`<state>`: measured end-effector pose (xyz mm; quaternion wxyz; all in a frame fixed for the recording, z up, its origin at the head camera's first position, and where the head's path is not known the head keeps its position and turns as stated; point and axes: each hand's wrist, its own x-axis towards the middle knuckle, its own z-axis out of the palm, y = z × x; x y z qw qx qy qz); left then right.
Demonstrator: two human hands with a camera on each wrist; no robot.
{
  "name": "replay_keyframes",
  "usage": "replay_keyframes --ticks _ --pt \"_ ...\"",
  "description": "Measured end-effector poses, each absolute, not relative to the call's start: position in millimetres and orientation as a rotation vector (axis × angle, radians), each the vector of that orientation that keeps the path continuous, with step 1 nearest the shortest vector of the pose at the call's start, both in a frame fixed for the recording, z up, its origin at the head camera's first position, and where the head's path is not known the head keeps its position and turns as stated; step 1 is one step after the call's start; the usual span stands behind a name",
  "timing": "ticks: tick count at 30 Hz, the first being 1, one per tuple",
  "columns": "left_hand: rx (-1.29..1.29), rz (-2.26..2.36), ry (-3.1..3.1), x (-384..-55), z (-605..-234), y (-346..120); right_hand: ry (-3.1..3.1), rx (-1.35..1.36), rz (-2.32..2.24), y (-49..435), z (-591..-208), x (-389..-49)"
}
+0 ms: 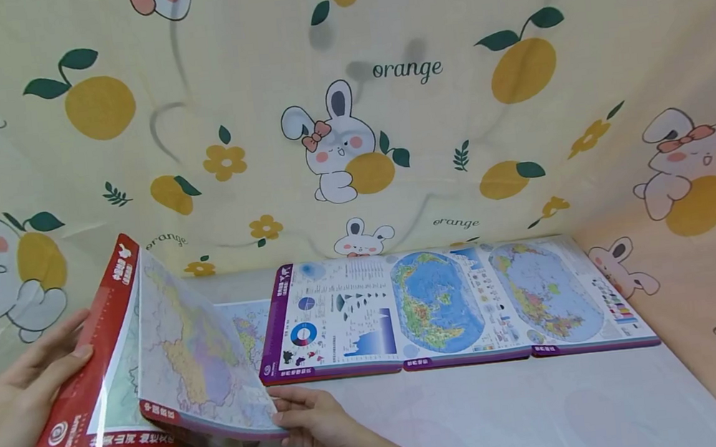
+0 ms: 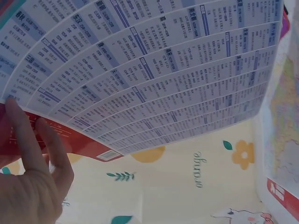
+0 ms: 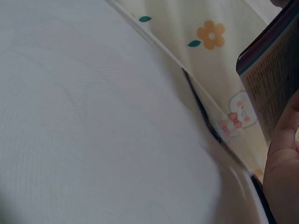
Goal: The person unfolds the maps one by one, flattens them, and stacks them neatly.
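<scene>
A red-bordered folding map [image 1: 201, 346] stands partly unfolded at the left in the head view, its panels raised at angles. My left hand [image 1: 25, 399] grips its red left edge, the thumb on the front and fingers behind. In the left wrist view those fingers [image 2: 25, 140] lie against the back, which is covered with curved bands of small print. My right hand [image 1: 326, 428] pinches the lower right corner of a panel with a coloured map. In the right wrist view that hand [image 3: 285, 158] is partly cut off at the panel's edge. Lower panels hang beneath, partly hidden.
A purple-bordered folding map [image 1: 444, 309] lies spread in three panels along the back of the white table [image 1: 499, 411], right of the red one. Behind the table hangs a yellow cloth [image 1: 239, 62] printed with rabbits and oranges.
</scene>
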<state>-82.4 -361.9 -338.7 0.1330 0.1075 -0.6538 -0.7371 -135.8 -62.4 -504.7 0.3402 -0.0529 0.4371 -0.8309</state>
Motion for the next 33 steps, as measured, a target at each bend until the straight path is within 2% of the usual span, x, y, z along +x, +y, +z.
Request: replay_keyframes --ticks 7,20,33 --pt "0.208 -2.140 -1.815 -82 -338 -349 1.152 -0.185 -2.196 -40 -494 -142" --pt "0.111 -2.144 -1.750 -96 -330 -319 1.099 -0.084 -2.326 7 -477 -154" --pt "-0.072 -2.237 -1.692 -111 -317 -273 1.131 -0.066 -2.441 82 -471 -161"
